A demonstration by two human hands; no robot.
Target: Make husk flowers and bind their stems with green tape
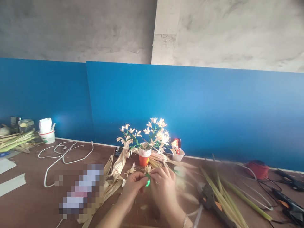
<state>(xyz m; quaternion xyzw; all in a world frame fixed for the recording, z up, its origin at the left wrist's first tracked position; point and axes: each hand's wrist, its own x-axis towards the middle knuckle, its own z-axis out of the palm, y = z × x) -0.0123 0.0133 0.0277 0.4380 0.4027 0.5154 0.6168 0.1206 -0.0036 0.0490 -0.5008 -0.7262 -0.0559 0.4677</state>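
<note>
My left hand (133,184) and my right hand (164,183) meet low in the middle of the head view, fingers pinched together around a small cream husk flower (148,169) and a bit of green tape (148,182). Just behind them stands an orange paper cup (144,156) holding a bunch of cream handmade flowers (152,133) on green stems. Dried husk leaves (116,174) lie to the left of my hands.
A black glue gun (210,198) and long green stalks (228,196) lie right of my hands. A white cable (64,153), a white cup (47,134) and more stalks (15,141) sit at the left. Red spool (257,169), black tools (288,198) at right. Blue wall panel (190,107) behind.
</note>
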